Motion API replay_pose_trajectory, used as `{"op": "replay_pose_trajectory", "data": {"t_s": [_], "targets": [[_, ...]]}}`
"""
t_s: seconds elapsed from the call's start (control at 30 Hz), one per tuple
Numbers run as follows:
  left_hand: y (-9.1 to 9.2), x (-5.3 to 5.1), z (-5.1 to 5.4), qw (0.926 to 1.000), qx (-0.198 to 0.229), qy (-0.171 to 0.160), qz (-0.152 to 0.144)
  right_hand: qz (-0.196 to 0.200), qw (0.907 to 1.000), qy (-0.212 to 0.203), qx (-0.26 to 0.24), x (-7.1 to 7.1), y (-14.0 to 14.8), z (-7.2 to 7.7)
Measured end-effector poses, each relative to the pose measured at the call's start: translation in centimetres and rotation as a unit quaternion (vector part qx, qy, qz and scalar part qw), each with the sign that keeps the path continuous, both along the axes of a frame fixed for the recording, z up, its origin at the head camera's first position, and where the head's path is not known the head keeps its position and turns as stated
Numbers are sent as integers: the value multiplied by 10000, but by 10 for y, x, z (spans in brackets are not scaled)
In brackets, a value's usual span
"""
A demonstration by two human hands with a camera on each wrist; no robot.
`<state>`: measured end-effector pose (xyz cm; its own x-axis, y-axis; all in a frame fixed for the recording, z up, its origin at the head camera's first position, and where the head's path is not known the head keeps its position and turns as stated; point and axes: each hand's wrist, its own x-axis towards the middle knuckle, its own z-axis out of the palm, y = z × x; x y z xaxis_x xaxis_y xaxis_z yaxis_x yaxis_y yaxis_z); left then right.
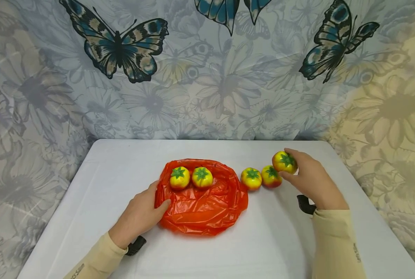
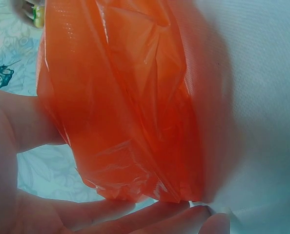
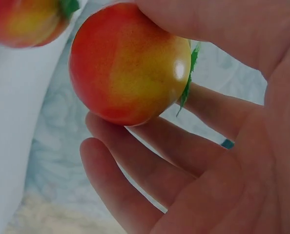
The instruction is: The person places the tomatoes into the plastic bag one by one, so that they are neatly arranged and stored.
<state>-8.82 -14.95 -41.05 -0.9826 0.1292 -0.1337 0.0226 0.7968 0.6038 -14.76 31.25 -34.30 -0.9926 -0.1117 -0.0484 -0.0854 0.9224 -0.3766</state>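
Note:
My right hand (image 1: 310,176) holds a yellow-and-red toy tomato (image 1: 284,162) with a green leafy top between thumb and fingers, seen close in the right wrist view as a glossy tomato (image 3: 128,66). Just left of it, two more toy tomatoes (image 1: 251,179) sit side by side on the table. An open red plastic bag (image 1: 200,217) lies at the middle, its rim spread wide. Two toy tomatoes (image 1: 179,178) rest at its far side. My left hand (image 1: 141,211) grips the bag's left edge, thumb over the rim and fingers along the outside.
The white table (image 1: 263,248) ends at a back edge against a butterfly-and-flower patterned cloth (image 1: 224,89). Patterned cloth also hangs at both sides. Black straps (image 1: 305,204) sit at the wrists.

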Motion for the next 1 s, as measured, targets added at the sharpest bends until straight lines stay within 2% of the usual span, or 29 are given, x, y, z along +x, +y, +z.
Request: {"op": "replay_pose_trajectory", "data": {"t_s": [0.2, 0.47, 0.67, 1.0], "targets": [[-2, 1, 0, 10000, -5, 42, 22, 129, 9999, 36, -7, 4, -21, 9], [-3, 1, -1, 9999, 44, 97, -24, 490, 9985, 196, -127, 12, -55, 11], [-2, 1, 0, 9999, 89, 69, -11, 853, 9956, 373, -111, 19, -84, 5], [0, 0, -2, 9999, 144, 78, 3, 1392, 9895, 379, -113, 28, -130, -10]]}}
